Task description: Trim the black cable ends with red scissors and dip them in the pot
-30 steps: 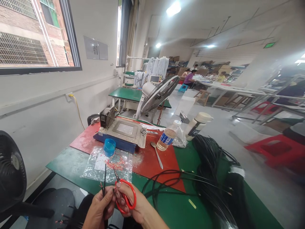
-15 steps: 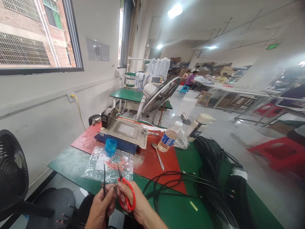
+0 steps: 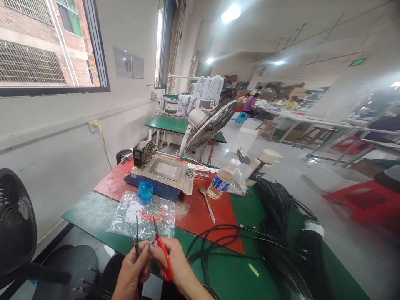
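Just below the clear bag (image 3: 142,216), a black wire (image 3: 136,233) is pinched by the left hand (image 3: 133,273) fingers while red scissors (image 3: 164,258), gripped in the right hand (image 3: 175,266), have been squeezed narrower than a second ago.

The left hand (image 3: 133,273) and right hand (image 3: 173,266) meet at the near edge of the worktop (image 3: 90,212). Just beyond them lies a plastic bag (image 3: 142,214), with a cap (image 3: 144,193) on its far side. Right of the right hand lie cable coils (image 3: 275,233). A spoon (image 3: 208,203) and bottle (image 3: 221,181) lie further back.
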`<move>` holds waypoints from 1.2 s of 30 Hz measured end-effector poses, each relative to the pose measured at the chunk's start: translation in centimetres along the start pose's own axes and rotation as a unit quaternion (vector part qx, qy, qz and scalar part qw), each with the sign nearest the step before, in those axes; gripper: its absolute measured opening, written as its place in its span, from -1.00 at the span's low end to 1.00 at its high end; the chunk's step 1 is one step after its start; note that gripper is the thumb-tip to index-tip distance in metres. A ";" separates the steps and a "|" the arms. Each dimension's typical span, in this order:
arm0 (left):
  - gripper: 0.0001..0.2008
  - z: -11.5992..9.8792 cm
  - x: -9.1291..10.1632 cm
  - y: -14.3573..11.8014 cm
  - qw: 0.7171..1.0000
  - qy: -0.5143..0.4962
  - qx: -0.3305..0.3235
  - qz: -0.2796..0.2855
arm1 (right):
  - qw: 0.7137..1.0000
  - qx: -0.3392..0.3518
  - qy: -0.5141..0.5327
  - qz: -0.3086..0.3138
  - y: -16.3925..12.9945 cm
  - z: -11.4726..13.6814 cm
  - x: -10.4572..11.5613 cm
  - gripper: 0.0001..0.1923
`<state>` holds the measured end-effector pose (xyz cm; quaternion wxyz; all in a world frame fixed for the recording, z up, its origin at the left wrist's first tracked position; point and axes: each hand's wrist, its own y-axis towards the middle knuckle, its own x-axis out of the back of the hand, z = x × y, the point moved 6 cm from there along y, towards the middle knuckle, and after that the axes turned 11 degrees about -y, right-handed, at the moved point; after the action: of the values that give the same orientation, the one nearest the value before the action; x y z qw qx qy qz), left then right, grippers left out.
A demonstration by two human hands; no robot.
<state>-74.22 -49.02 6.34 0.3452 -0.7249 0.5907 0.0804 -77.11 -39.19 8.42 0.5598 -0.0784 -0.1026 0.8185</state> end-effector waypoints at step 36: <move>-0.53 0.9 -0.8 -0.2 0.991 -0.024 0.082 0.101 | 0.989 -0.049 0.126 0.063 0.1 0.1 0.0 -0.44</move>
<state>-74.04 -47.86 6.14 0.4073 -0.6285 0.6573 0.0835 -77.20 -39.18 8.49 0.5108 -0.2142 -0.0664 0.8299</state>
